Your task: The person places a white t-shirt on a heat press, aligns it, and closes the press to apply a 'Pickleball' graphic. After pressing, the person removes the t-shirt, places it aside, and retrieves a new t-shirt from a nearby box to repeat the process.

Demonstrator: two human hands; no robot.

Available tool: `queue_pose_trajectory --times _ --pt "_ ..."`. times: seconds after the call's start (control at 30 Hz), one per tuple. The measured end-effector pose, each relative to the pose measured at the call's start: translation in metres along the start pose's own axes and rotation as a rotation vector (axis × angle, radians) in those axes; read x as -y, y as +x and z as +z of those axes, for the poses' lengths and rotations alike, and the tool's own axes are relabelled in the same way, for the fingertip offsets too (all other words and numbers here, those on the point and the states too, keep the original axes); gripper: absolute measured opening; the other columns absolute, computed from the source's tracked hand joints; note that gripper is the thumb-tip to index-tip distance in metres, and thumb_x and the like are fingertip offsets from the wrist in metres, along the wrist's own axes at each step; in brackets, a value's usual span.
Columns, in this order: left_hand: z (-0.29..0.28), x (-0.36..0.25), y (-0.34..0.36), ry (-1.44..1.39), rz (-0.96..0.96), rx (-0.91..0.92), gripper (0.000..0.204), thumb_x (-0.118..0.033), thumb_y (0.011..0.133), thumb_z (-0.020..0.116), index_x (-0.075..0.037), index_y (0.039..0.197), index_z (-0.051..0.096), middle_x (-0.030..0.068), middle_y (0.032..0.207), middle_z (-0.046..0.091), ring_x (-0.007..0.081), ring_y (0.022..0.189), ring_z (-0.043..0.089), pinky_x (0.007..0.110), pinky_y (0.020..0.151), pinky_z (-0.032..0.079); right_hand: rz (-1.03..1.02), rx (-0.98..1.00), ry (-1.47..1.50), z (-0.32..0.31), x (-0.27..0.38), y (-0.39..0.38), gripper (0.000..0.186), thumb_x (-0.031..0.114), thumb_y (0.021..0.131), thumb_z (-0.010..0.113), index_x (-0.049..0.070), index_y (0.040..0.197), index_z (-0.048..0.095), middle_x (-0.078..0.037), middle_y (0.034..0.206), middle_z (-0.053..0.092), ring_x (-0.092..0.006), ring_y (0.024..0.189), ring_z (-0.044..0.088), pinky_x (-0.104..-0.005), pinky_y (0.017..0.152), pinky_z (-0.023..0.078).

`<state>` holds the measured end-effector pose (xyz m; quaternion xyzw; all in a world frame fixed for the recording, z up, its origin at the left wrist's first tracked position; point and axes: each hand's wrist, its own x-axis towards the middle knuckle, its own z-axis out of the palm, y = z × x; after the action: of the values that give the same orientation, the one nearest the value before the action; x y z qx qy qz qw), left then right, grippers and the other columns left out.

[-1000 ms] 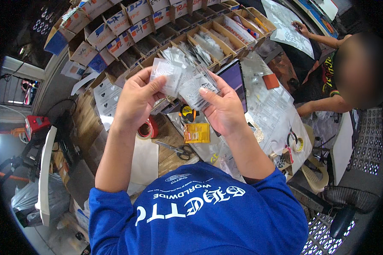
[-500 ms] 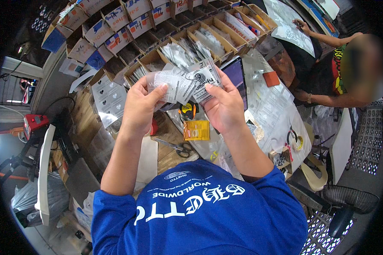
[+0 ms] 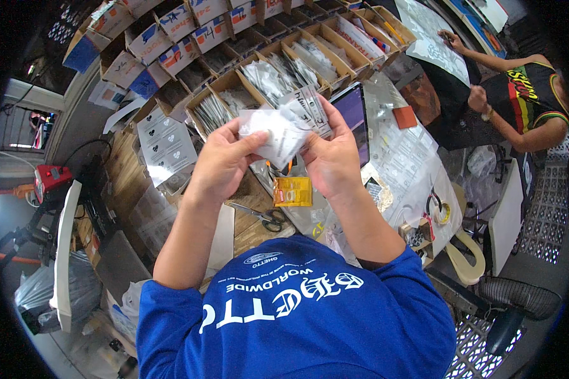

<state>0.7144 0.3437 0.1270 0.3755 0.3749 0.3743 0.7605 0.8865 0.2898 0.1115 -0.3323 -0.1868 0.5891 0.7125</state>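
Note:
Both hands are raised over the table, in front of the cardboard bins. My left hand (image 3: 229, 158) pinches small translucent printed film pieces (image 3: 265, 129) between thumb and fingers; glare whitens them. Clear film pieces with black print (image 3: 306, 112) are fanned in my right hand (image 3: 330, 155), its thumb pressed on them. The two bunches overlap between the hands, so I cannot tell how many pieces each holds. Just below lies a yellow-orange packet (image 3: 292, 191). Black-handled scissors (image 3: 272, 220) rest nearer to me on the wooden tabletop.
Rows of cardboard bins (image 3: 234, 85) with film pieces line the table's back. A tablet (image 3: 353, 120) stands right of my hand, beside a reddish-brown square (image 3: 404, 117). A printed heart sheet (image 3: 165, 145) lies left. Another person (image 3: 525, 104) handles a large sheet (image 3: 433, 41) at right.
My hands have drawn closer together, and the film pieces now overlap more and sit at a different angle. The other person's lower hand has risen toward the large sheet.

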Motion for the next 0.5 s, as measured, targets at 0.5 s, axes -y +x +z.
queue_pose_trajectory --times 0.5 --pt "0.007 0.007 -0.006 -0.210 0.052 0.045 0.050 -0.001 0.090 0.073 0.003 0.136 0.054 0.0127 0.123 0.067 0.0183 0.111 0.066 0.034 0.100 0.052 -0.037 -0.040 0.104 0.002 -0.006 -0.002 0.056 -0.014 0.092 0.060 0.001 0.144 0.047 -0.013 0.128 0.063 -0.0208 0.115 0.065 -0.0363 0.100 0.055"
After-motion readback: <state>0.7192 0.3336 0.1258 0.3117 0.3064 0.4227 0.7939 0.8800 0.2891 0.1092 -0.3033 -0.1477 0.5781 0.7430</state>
